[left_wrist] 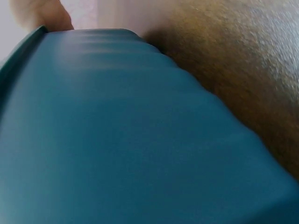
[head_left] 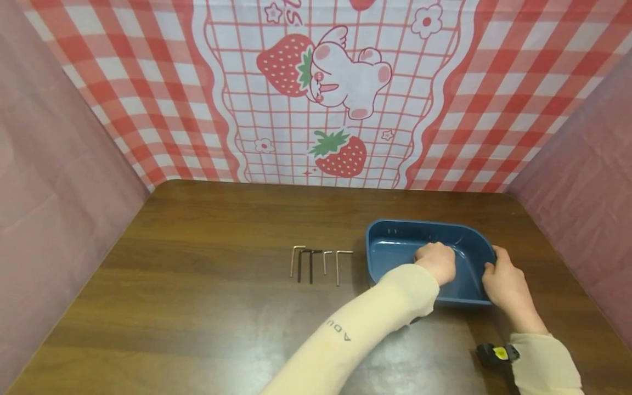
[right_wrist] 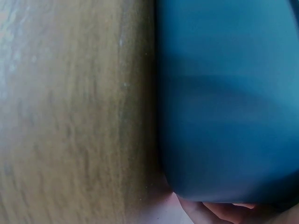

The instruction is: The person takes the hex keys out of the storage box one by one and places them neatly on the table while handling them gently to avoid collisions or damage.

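A deep blue plastic bin (head_left: 392, 260) with rounded corners stands on the right of the table. My left hand (head_left: 436, 262) reaches down into it over the front rim, back of the hand up. Its fingertips are hidden, so whatever they touch or hold cannot be seen. At the right end, my right hand (head_left: 508, 285) grips the rim, thumb over the edge and fingers outside. In the right wrist view, fingers (right_wrist: 224, 212) lie against the end of the bin. The left wrist view is filled mostly by the bin's outer wall (left_wrist: 131, 121).
Left of the bin, several L-shaped hex keys lie in a row, among them a black one (head_left: 311, 267) and a brassy one (head_left: 338, 269). The wooden table (head_left: 197, 296) meets a checkered cloth (head_left: 306, 120) at the back, with pink cloth at both sides.
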`<control>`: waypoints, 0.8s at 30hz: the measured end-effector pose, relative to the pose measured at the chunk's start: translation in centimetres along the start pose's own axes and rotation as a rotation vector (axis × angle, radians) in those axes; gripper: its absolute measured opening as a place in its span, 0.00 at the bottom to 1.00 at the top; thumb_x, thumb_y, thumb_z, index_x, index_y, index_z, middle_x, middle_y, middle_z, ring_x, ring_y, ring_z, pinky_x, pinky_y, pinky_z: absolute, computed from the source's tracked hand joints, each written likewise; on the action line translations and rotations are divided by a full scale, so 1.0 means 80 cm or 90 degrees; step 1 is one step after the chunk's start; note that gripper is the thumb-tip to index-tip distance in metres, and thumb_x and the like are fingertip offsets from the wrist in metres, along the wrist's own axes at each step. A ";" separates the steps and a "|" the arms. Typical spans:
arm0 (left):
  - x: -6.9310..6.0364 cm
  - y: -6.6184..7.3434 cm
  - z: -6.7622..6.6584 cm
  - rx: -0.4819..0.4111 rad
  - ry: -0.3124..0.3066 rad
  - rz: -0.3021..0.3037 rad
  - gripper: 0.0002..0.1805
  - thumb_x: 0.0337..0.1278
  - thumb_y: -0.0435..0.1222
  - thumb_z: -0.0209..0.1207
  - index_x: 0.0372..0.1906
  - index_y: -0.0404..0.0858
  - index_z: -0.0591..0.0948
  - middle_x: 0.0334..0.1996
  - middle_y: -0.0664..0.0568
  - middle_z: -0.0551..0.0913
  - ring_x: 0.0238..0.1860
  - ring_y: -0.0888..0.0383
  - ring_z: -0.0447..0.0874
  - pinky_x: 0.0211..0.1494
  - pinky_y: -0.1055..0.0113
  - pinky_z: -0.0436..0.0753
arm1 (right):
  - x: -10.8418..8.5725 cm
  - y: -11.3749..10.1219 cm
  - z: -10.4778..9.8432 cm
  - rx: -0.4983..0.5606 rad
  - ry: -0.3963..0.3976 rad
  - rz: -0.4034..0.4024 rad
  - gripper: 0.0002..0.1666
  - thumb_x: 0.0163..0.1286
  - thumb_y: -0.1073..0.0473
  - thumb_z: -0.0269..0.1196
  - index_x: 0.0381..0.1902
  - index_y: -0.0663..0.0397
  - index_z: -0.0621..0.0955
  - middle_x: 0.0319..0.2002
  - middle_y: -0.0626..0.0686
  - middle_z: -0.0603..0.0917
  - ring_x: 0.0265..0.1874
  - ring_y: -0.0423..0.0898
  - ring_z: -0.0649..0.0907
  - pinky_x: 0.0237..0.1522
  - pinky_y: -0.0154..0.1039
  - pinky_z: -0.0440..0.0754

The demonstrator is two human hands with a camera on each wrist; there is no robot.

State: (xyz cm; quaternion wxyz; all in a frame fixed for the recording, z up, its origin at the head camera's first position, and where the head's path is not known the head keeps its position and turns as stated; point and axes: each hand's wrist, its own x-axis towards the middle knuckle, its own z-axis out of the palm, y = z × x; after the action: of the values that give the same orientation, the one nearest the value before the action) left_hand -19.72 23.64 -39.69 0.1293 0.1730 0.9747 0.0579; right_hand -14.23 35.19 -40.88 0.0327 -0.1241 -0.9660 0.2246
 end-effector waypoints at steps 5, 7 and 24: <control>0.000 -0.001 -0.001 0.007 0.000 0.018 0.12 0.51 0.47 0.57 0.43 0.61 0.80 0.42 0.68 0.80 0.38 0.66 0.78 0.25 0.64 0.73 | 0.001 0.001 -0.001 -0.001 -0.011 0.003 0.27 0.69 0.63 0.40 0.62 0.73 0.53 0.49 0.82 0.66 0.44 0.77 0.69 0.39 0.64 0.68; -0.002 -0.002 -0.003 0.008 -0.004 0.025 0.13 0.50 0.47 0.57 0.43 0.61 0.80 0.42 0.68 0.80 0.39 0.66 0.78 0.27 0.65 0.74 | 0.001 0.001 -0.001 -0.001 -0.018 0.004 0.27 0.69 0.63 0.40 0.62 0.73 0.53 0.50 0.82 0.65 0.45 0.77 0.69 0.40 0.64 0.68; -0.023 -0.024 -0.030 -0.018 0.023 0.105 0.07 0.49 0.46 0.59 0.34 0.52 0.82 0.28 0.62 0.78 0.24 0.64 0.73 0.21 0.70 0.72 | 0.002 0.001 -0.001 -0.005 -0.010 -0.011 0.27 0.68 0.64 0.40 0.61 0.74 0.53 0.48 0.83 0.66 0.42 0.78 0.70 0.36 0.63 0.69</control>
State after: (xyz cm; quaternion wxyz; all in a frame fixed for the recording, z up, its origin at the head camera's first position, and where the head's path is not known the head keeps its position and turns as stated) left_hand -19.30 21.06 -37.21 0.1089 0.2494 0.9584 0.0856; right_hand -14.37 35.38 -40.83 0.0265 -0.1144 -0.9681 0.2213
